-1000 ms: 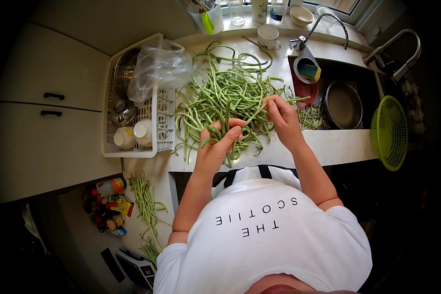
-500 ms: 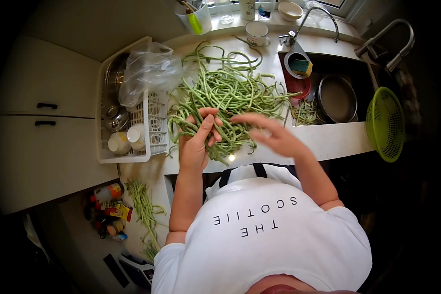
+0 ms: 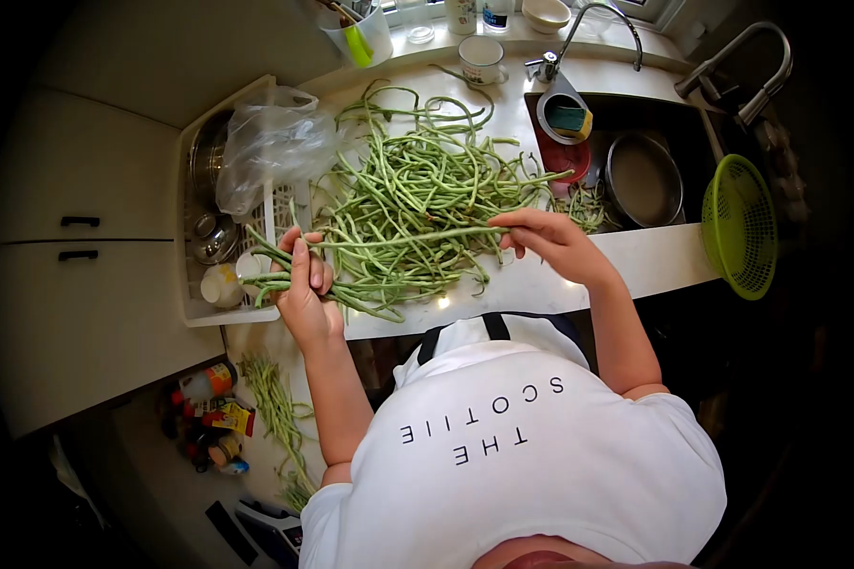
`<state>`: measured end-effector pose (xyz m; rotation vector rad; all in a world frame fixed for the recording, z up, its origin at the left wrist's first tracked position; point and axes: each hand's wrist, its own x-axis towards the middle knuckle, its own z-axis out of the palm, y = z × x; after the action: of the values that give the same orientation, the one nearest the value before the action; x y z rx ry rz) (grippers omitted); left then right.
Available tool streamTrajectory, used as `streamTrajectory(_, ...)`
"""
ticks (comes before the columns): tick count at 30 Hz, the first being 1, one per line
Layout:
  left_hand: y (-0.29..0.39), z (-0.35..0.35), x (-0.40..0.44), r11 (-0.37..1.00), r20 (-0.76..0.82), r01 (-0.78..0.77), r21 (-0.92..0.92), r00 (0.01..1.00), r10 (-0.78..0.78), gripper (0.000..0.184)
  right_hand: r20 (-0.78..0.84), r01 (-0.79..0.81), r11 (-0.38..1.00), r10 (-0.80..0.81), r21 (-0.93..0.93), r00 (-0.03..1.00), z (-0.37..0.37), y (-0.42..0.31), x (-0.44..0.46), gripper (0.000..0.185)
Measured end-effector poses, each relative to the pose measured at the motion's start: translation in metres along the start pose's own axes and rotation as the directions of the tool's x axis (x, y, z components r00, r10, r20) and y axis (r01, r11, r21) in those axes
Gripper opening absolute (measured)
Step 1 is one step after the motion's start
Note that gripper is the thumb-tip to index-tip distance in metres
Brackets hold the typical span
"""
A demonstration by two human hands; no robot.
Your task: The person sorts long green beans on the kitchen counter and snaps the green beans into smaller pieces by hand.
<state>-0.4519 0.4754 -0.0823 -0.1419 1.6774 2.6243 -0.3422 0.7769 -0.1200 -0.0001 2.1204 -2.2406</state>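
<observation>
A large tangled pile of long green beans (image 3: 427, 180) lies on the white counter. My left hand (image 3: 306, 280) is closed round a small bunch of beans (image 3: 273, 275) at the left side of the pile, beside the white rack. One long bean (image 3: 408, 237) stretches from that hand across the front of the pile to my right hand (image 3: 541, 237). The thumb and fingers of my right hand pinch its right end.
The white dish rack (image 3: 188, 284) holds bowls and a plastic bag (image 3: 270, 142). At right are a sink with a metal basin (image 3: 643, 180) and a green colander (image 3: 738, 228). More beans (image 3: 275, 408) lie at lower left. A mug (image 3: 482, 62) stands behind the pile.
My left hand has moved left with its bunch, toward the rack. My right hand was blurred and spread half a second ago and now pinches the end of a long bean.
</observation>
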Motion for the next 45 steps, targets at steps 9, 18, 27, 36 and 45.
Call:
streamTrajectory(9, 0.000, -0.006, 0.006, 0.999, 0.029, -0.030, -0.023, 0.999, 0.031, 0.020, -0.135, -0.019, 0.950, 0.064, 0.313, 0.989, -0.007, -0.006, -0.007, 0.024)
streamTrajectory(18, -0.008, 0.003, 0.006, 0.997, -0.116, -0.064, 0.053, 0.991, 0.070, 0.024, -0.087, 0.050, 0.942, -0.022, 0.332, 0.996, 0.003, -0.013, -0.005, 0.024)
streamTrajectory(27, -0.018, 0.053, -0.044, 0.827, 0.639, -0.149, 0.541, 0.713, -0.289, 0.032, 0.062, 0.179, 0.972, -0.172, -0.149, 0.983, 0.056, -0.027, 0.016, 0.015)
streamTrajectory(36, -0.019, 0.044, -0.034, 0.988, 0.548, 0.146, 0.055, 0.822, -0.153, 0.027, 0.197, 0.134, 0.990, -0.140, 0.044, 0.970, 0.091, 0.009, 0.016, 0.063)
streamTrajectory(45, 0.037, 0.002, 0.002, 0.893, 0.405, 0.094, -0.441, 0.908, 0.105, 0.025, 0.321, 0.332, 0.887, -0.228, -0.320, 0.919, 0.091, 0.048, 0.028, 0.028)
